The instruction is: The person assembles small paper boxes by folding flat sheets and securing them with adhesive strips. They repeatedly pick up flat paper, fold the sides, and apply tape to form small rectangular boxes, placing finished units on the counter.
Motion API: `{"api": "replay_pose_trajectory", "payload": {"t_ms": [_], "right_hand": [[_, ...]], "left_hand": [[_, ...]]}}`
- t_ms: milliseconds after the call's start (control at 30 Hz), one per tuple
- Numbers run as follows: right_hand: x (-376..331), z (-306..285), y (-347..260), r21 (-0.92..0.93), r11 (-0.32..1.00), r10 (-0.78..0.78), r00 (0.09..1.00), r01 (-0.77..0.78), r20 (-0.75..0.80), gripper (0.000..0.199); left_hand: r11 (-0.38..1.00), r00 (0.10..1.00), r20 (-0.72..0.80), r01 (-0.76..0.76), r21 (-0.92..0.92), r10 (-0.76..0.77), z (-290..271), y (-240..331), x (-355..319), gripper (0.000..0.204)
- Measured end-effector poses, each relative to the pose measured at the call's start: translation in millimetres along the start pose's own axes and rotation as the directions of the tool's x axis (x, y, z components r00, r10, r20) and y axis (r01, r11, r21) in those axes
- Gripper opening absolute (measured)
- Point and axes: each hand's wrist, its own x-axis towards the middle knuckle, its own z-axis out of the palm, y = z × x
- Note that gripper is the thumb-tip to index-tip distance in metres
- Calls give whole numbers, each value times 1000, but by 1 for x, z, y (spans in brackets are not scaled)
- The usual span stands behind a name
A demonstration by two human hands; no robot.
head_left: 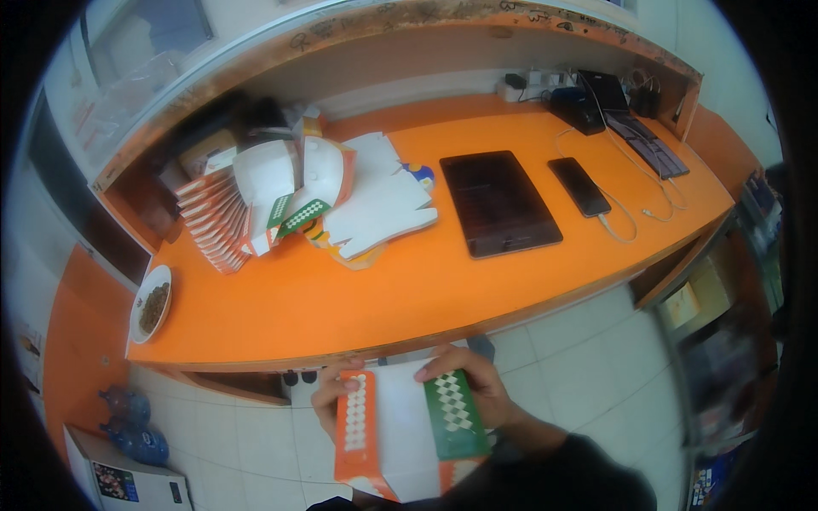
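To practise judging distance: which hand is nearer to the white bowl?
Left. The left hand, at the orange side of the carton, is lower in view and right of the white bowl; the right hand, at the green side, is farther right.

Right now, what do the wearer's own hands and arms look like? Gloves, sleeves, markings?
Left hand and right hand: both bare, no gloves; no rings or markings visible. The right arm wears a plain black sleeve that stops short of the wrist; no watch or cable shows there. The left forearm is mostly hidden, so its sleeve can't be told.
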Motion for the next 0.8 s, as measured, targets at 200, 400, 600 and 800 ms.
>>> {"api": "replay_pose_trajectory", "payload": {"t_ms": [200,400,600,800], "right_hand": [[2,6,8,-277,961,-23,999,10,-44,61],[-2,1,17,86,994,67,995,-60,-77,53],[-3,-1,19,-82,996,15,998,-20,-57,49],[-3,-29,-8,-326,939,143,987,-112,72,49]], "left_hand": [[995,957,-281,88,38,-73,10,-6,-4,33],[998,952,-299,52,-40,-62,23,-11,-10,29],[998,964,-261,32,-52,-45,18,-7,-8,31],[996,996,-4,85,2,-85,-5,5,3,25]]}}
